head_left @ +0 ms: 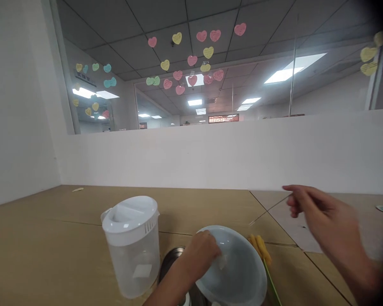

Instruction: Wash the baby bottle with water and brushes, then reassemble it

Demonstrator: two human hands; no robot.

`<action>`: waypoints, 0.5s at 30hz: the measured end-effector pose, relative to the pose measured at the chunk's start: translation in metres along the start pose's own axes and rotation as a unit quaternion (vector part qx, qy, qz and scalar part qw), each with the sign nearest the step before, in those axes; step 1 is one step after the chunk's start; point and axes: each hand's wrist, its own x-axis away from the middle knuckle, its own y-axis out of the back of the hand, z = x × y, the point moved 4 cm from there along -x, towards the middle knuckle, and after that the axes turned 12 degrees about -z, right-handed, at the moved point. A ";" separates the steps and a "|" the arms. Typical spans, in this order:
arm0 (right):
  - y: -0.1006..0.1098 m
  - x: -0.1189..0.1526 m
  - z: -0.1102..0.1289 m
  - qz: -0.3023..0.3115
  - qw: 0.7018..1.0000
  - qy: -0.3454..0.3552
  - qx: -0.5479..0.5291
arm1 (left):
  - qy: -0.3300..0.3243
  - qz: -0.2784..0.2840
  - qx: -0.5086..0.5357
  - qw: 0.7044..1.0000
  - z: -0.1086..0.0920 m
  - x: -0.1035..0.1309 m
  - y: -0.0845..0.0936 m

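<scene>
My right hand (327, 219) is raised over the right side of the table, its thumb and fingers pinched on one end of a thin stick (270, 210). The stick slants down to the left, beyond the far rim of a white bowl (245, 276). Reaching over the bowl's left rim, my left hand (204, 250) has its fingers curled closed. Just below those fingers shows a small, blurred whitish thing (222, 261); I cannot tell whether they hold it. My left forearm partly hides a dark metal container (175, 255).
Left of the bowl stands a clear plastic pitcher (134, 259) with a white lid. A yellow-headed tool with a green handle (271, 280) lies against the bowl's right side. A white wall (191, 157) with a window above closes off the table's (67, 250) far edge.
</scene>
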 end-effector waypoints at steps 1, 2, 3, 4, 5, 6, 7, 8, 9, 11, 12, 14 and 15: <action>-0.012 0.003 -0.004 0.034 0.999 -0.010 -0.008 | -0.004 0.020 -0.018 1.000 0.000 -0.001 -0.008; -0.023 0.006 -0.008 0.067 0.998 -0.014 -0.019 | -0.007 0.031 -0.023 0.999 -0.001 -0.001 -0.014; -0.034 0.011 -0.013 0.110 0.993 -0.021 -0.024 | -0.009 0.036 -0.014 0.999 0.000 -0.002 -0.020; -0.044 0.017 -0.017 0.156 0.987 -0.029 -0.020 | -0.011 0.039 0.014 0.999 0.000 -0.002 -0.024; -0.054 0.023 -0.021 0.207 0.978 -0.034 -0.016 | -0.008 0.043 0.064 0.997 0.001 -0.001 -0.027; -0.062 0.030 -0.025 0.255 0.966 -0.041 -0.014 | -0.001 0.051 0.131 0.990 0.003 0.000 -0.030; -0.069 0.036 -0.028 0.300 0.953 -0.045 -0.012 | 0.009 0.064 0.210 0.976 0.004 0.001 -0.032; -0.074 0.041 -0.030 0.331 0.942 -0.049 -0.004 | 0.022 0.078 0.292 0.953 0.005 0.002 -0.032; -0.077 0.045 -0.032 0.355 0.934 -0.051 0.004 | 0.034 0.086 0.373 0.923 0.007 0.003 -0.031; -0.080 0.050 -0.034 0.388 0.920 -0.056 0.014 | 0.063 0.065 0.495 0.864 0.011 0.002 -0.025; -0.079 0.051 -0.034 0.399 0.915 -0.051 0.022 | 0.085 0.034 0.532 0.842 0.015 0.000 -0.020; -0.077 0.053 -0.036 0.413 0.909 -0.019 0.055 | 0.141 -0.041 0.572 0.807 0.024 -0.003 -0.010; -0.077 0.053 -0.038 0.417 0.905 0.009 0.087 | 0.170 -0.080 0.585 0.789 0.028 -0.004 -0.004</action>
